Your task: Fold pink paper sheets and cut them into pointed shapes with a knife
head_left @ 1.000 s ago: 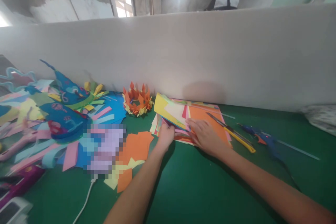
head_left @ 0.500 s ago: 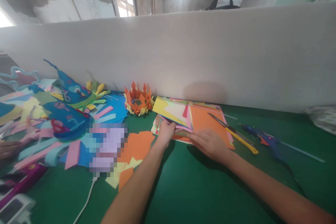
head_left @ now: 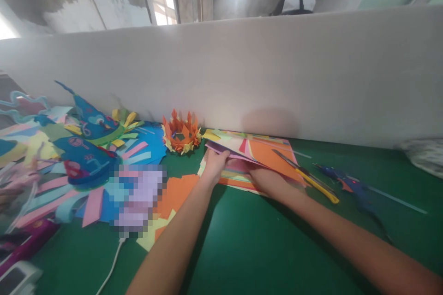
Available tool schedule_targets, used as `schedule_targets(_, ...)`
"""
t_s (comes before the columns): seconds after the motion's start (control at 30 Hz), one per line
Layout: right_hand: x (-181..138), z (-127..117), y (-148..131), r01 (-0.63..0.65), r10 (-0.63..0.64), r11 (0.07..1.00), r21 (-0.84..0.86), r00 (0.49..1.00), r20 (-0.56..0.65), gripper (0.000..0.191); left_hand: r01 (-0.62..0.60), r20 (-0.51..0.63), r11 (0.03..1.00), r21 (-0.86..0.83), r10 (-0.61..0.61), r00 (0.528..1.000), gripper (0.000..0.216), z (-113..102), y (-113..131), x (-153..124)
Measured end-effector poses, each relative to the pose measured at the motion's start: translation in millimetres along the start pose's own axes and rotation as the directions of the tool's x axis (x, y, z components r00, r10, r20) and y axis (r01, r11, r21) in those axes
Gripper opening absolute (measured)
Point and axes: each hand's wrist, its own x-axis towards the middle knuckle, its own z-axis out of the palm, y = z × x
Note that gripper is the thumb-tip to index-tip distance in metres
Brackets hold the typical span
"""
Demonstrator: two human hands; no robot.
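Note:
A stack of coloured paper sheets (head_left: 266, 154) lies on the green table (head_left: 263, 249) against a white partition. My left hand (head_left: 214, 164) grips the left edge of the upper sheets and holds them lifted. My right hand (head_left: 265, 179) reaches under those lifted sheets; its fingers are hidden between the layers. An orange sheet lies on top of the stack, with a yellow-handled utility knife (head_left: 306, 175) resting across its right side.
An orange paper crown (head_left: 180, 132) stands left of the stack. Blue paper hats and coloured strips (head_left: 86, 152) crowd the left side. Loose orange pieces (head_left: 173, 193) lie near my left forearm. A blue glue gun (head_left: 346, 184) lies right of the knife. A white cable (head_left: 112, 267) runs forward.
My left hand has raised the upper sheets higher. My right hand, earlier flat on the stack's front edge, has slid underneath the lifted sheets.

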Motion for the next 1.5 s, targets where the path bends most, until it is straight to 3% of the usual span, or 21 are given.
schedule_targets(0.23,1.3,-8.6,5.0,0.077,-0.075,0.996,-0.034,0.995,0.06,0.026,-0.109,-0.065,0.992,0.057,0.113,0.992,0.067,-10.0,6.7,0.6)
schedule_targets(0.63,-0.5,-12.1,0.6,0.077,-0.077,0.997,0.003,0.996,-0.035,0.029,-0.189,-0.143,0.906,0.38,0.26,0.955,0.057,-33.8,-6.0,16.9)
schedule_targets(0.93,1.2,-4.5,9.4,-0.026,0.047,0.988,0.15,0.99,-0.134,0.017,-0.187,-0.155,0.892,0.412,0.27,0.95,0.048,-36.7,-3.7,13.0)
schedule_targets(1.1,2.7,-10.0,9.8,-0.03,0.074,0.968,0.247,0.982,-0.172,0.013,-0.23,-0.092,0.915,0.332,0.274,0.957,0.05,-32.8,-3.6,7.7)
schedule_targets(1.27,4.7,-18.8,10.7,-0.021,0.096,0.941,0.339,0.974,-0.206,0.013,-0.34,0.05,0.915,0.217,0.337,0.94,0.077,-34.9,-13.1,7.1)
schedule_targets(1.37,5.5,-21.7,12.0,-0.017,0.111,0.924,0.381,0.967,-0.227,0.012,-0.412,0.086,0.874,0.256,0.404,0.911,0.094,-39.1,-23.4,9.0)
schedule_targets(1.5,4.6,-22.1,12.8,-0.007,0.121,0.906,0.423,0.962,-0.243,0.01,-0.472,0.141,0.804,0.362,0.454,0.88,0.093,-41.8,-33.3,8.5)
